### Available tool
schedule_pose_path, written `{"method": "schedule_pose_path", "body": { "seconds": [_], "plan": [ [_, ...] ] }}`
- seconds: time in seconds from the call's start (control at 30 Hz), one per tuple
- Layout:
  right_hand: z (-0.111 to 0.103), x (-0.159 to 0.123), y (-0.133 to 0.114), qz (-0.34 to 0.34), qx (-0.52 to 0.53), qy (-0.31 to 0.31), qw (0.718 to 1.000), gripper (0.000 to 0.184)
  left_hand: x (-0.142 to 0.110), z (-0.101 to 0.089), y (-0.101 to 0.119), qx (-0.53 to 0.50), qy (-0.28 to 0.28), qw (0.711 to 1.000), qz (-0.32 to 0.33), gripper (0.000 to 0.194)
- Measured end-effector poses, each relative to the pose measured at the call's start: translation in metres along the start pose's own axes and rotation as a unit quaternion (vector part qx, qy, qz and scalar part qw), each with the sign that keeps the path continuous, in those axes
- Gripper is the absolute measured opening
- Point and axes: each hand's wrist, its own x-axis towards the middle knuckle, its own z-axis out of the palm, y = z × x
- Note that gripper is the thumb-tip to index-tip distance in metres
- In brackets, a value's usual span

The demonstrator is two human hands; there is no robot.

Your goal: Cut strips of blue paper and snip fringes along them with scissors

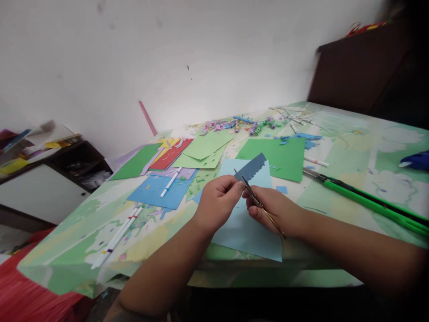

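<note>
My left hand [219,199] pinches the near end of a dark blue paper strip [251,169], whose right edge is cut into a jagged fringe. In my right hand [273,208] is a pair of scissors [256,202], its blades pointing up and left, slightly apart by the strip near my left fingertips. How the fingers sit in the handles is partly hidden. Beneath both hands lie light blue paper sheets [248,237], reaching the table's front edge. A green sheet [278,154] with small scraps on it is just behind them.
A green utility knife [372,201] lies at right. Markers [117,237] and a blue sheet [161,191] are at left, near red and light green sheets [208,145]. Curled paper pieces [254,127] sit toward the wall. A patterned cloth covers the table; a low cabinet [43,179] stands left.
</note>
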Motion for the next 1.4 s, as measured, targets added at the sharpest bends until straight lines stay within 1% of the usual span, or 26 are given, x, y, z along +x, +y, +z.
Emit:
{"method": "schedule_pose_path", "body": {
  "seconds": [0.1, 0.27, 0.4, 0.57, 0.7, 0.83, 1.0, 1.13, 1.2, 1.4],
  "plan": [
    [0.0010, 0.0005, -0.0010, 0.002, -0.016, 0.006, 1.000, 0.038, -0.0012, -0.0006, 0.0014, 0.024, -0.019, 0.999, 0.026, 0.019],
    [0.0026, 0.0009, -0.0009, -0.003, -0.039, 0.018, 0.999, 0.034, -0.0015, -0.0008, -0.0006, 0.037, -0.039, 0.997, 0.058, 0.020],
    [0.0022, -0.0007, -0.0006, 0.002, -0.057, 0.019, 0.998, 0.036, -0.0006, -0.0020, -0.0025, 0.041, -0.056, 0.996, 0.057, 0.020],
    [0.0015, -0.0006, 0.0004, 0.019, -0.061, 0.011, 0.998, 0.046, 0.0006, -0.0041, -0.0027, 0.014, -0.080, 0.996, 0.045, 0.020],
    [0.0019, -0.0001, -0.0001, 0.028, -0.058, 0.010, 0.998, 0.048, 0.0001, -0.0047, -0.0013, 0.015, -0.065, 0.997, 0.029, 0.019],
    [0.0023, -0.0004, -0.0014, 0.022, -0.056, 0.010, 0.998, 0.043, -0.0006, -0.0053, 0.0000, 0.007, -0.063, 0.998, 0.025, 0.018],
    [0.0024, 0.0006, -0.0006, 0.036, -0.069, 0.010, 0.997, 0.039, 0.0003, -0.0051, 0.0007, -0.011, -0.064, 0.998, 0.013, 0.018],
    [0.0019, 0.0013, 0.0009, 0.036, -0.054, 0.008, 0.998, 0.038, 0.0013, -0.0035, 0.0006, -0.028, -0.063, 0.998, 0.001, 0.017],
    [0.0013, 0.0014, 0.0007, 0.031, -0.037, 0.007, 0.999, 0.038, 0.0013, -0.0024, 0.0007, -0.024, -0.054, 0.998, -0.004, 0.017],
    [-0.0025, 0.0026, -0.0009, 0.031, 0.006, -0.007, 0.999, 0.037, -0.0010, 0.0005, 0.0001, 0.003, -0.005, 1.000, 0.013, 0.016]
  ]
}}
